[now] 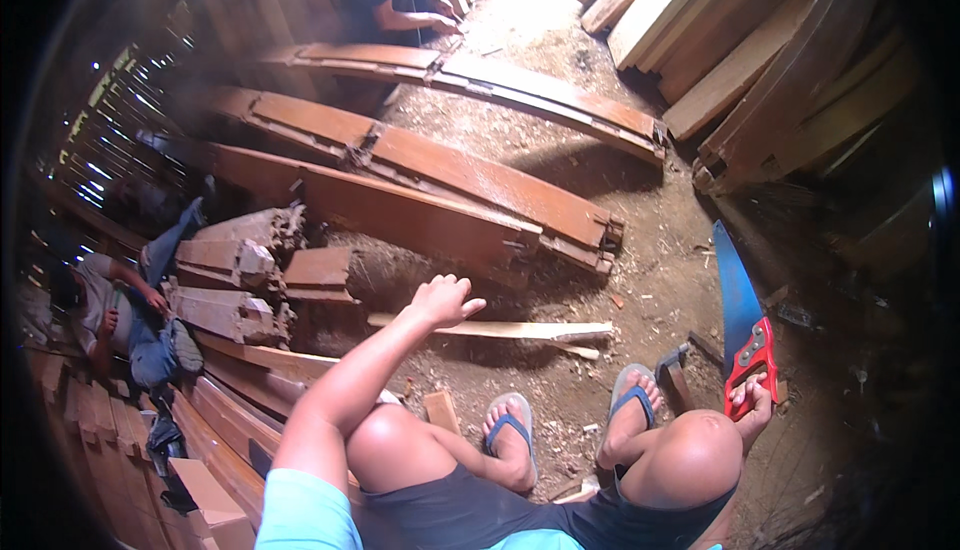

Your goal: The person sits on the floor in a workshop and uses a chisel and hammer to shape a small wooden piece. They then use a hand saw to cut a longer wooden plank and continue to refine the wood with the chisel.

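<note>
A handsaw [741,300] with a bluish blade and a red handle stands point up at my right side. My right hand [755,400] is closed round its handle, just beyond my right knee. My left hand [447,302] is held out in front of my left knee, thumb apart and fingers loosely bent, with nothing seen in it. Below and beyond it a pale wooden strip [530,331] lies across the ground; whether the hand touches it, I cannot tell. A tool with a dark metal head and wooden handle [676,382] rests between my right foot and the saw.
Long reddish-brown beams [450,165] lie across the floor ahead. Notched timber ends [235,260] are stacked at left, near a seated person [110,310]. Another person [395,0] works at the far side. Boards [740,40] lean at the upper right. A small wood block [440,411] lies by my left foot.
</note>
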Motion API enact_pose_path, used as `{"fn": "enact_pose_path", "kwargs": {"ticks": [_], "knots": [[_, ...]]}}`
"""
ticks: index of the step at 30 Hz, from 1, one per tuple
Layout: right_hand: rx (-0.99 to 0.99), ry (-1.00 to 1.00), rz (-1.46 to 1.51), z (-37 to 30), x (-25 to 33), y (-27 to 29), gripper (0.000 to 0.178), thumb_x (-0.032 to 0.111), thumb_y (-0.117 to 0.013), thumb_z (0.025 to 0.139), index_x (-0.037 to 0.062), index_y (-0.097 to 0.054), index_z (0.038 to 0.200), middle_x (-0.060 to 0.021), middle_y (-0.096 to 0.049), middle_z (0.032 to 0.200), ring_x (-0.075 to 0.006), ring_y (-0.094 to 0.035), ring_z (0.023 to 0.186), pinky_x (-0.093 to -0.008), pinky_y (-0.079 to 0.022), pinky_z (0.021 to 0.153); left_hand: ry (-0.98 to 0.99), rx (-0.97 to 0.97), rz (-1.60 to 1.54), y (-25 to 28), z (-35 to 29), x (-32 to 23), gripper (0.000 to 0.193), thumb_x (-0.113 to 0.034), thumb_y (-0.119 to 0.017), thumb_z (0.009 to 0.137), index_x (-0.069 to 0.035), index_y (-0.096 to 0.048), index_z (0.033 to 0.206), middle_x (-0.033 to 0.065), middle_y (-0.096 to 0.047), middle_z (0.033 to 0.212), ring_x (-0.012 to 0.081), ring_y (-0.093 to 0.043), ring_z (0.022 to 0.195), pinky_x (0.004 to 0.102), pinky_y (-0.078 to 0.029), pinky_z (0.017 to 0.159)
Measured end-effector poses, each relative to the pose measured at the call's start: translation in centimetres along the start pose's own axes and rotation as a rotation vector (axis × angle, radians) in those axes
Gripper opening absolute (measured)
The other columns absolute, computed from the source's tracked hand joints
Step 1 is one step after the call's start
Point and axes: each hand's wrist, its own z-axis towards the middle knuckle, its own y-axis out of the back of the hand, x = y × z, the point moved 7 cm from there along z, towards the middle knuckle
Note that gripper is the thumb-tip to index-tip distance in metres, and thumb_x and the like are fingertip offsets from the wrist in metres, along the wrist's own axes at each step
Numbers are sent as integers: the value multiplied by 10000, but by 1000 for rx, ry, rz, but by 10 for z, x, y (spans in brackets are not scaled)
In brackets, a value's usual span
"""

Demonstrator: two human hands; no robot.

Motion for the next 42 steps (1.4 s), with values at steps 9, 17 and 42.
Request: {"fn": "enact_pose_path", "kwargs": {"ticks": [9, 17, 42], "knots": [[-297, -429, -537, -40, -109, 175, 230, 274, -565, 902, 45, -566, 917, -14, -550, 717, -61, -538, 707, -215, -415, 647, -134, 175, 238, -126, 13, -20, 519, -329, -775, 705, -84, -546, 1101, 123, -567, 1079, 300, -570, 1050, 446, -509, 820], [-294, -385, -745, 2, -99, 173, 218, 253, -555, 898, 39, -556, 940, -10, -539, 721, -62, -522, 685, -215, -408, 622, -297, -174, 235, -191, 22, -24, 123, -167, -549, 808, -115, -594, 910, 53, -589, 899, 220, -576, 907, 363, -458, 771], [-119, 491, -160, -117, 189, 31, 206, 188, -524, 888, 22, -524, 1011, 1, -507, 733, -66, -472, 616, -217, -383, 545, 79, -463, 115, 46, -29, 36, 453, -489, -585, 871, -73, -485, 1020, 142, -651, 878, 329, -683, 793, 443, -561, 676]]}}
